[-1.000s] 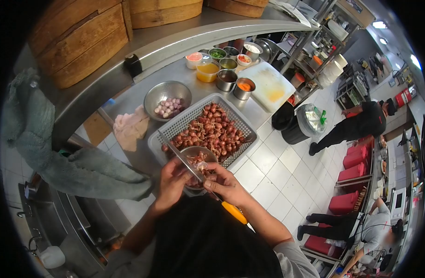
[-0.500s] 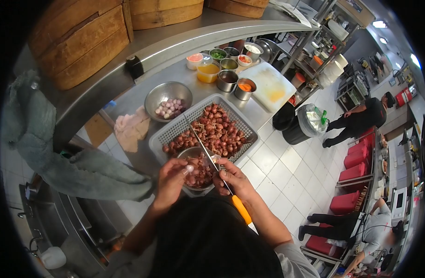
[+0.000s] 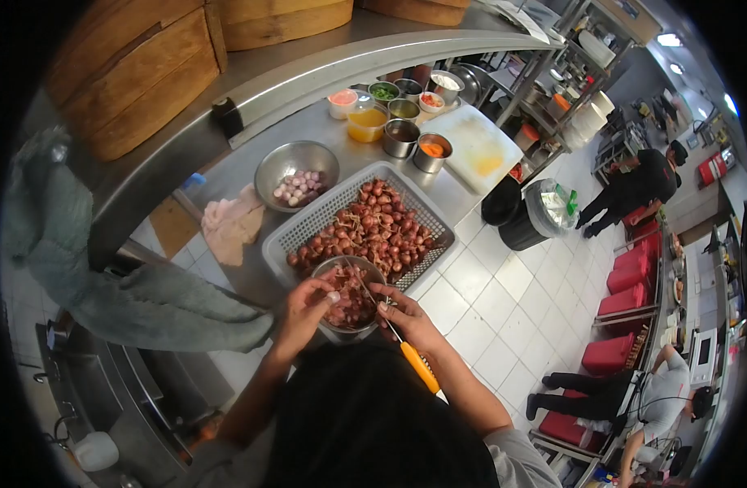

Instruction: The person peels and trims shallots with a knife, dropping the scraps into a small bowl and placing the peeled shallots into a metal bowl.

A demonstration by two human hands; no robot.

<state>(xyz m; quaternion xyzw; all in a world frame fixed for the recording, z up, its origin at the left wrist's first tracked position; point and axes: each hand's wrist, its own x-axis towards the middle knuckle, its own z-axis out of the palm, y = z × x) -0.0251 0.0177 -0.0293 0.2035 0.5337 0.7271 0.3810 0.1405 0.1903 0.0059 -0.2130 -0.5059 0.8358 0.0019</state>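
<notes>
My left hand [image 3: 303,315] pinches a small pale shallot [image 3: 334,298] over a metal bowl of reddish skins [image 3: 359,309]. In my right hand [image 3: 410,321] is a knife with a yellow handle [image 3: 420,368]; its blade points forward over that bowl, and some pale peel shows by the fingers. Just beyond, a grey perforated basket [image 3: 448,242] holds a heap of unpeeled red shallots [image 3: 394,228]. Behind it to the left, another metal bowl [image 3: 269,169] contains peeled, pinkish-white shallots [image 3: 300,187].
A crumpled cloth [image 3: 229,226] lies left of the basket. Behind are several small containers [image 3: 400,138] and a white cutting board [image 3: 471,146]. A lined bin [image 3: 544,215] stands right on the tiled floor. Two people [image 3: 654,175] are farther right. A grey towel [image 3: 137,309] hangs left.
The knife blade has dropped back from over the basket toward the skins bowl, its tip lower. Both hands stay close to the bowl. The farther person on the right has shifted posture.
</notes>
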